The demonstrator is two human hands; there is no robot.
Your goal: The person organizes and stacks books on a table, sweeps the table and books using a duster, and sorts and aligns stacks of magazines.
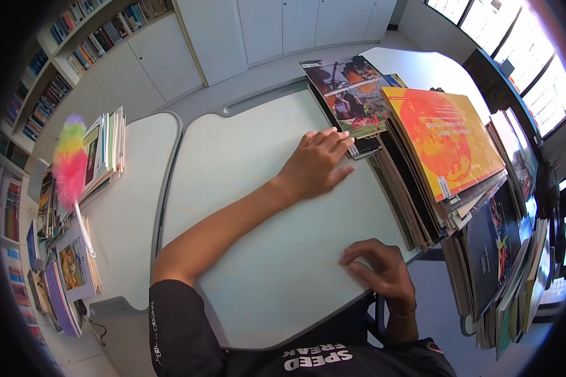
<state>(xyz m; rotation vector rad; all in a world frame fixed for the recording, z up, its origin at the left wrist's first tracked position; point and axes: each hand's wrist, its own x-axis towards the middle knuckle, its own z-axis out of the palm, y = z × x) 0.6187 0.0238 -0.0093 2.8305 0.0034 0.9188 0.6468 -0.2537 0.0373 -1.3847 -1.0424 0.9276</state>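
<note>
My left hand [319,162] reaches across the white desk [251,270], palm down with its fingers apart. Its fingertips are at the near edge of a dark illustrated book [349,91] at the desk's far right. My right hand [382,270] is near the front right edge, its fingers curved and thumb apart, with nothing between them. Right of both hands stands a tall stack of books, topped by a yellow and orange one [443,141].
More books [484,264] are stacked at the right, beyond the desk edge. On the left desk [135,207] lie book piles [75,261] and a rainbow feather duster [71,166]. Bookshelves [110,38] and white cabinets [258,31] line the back.
</note>
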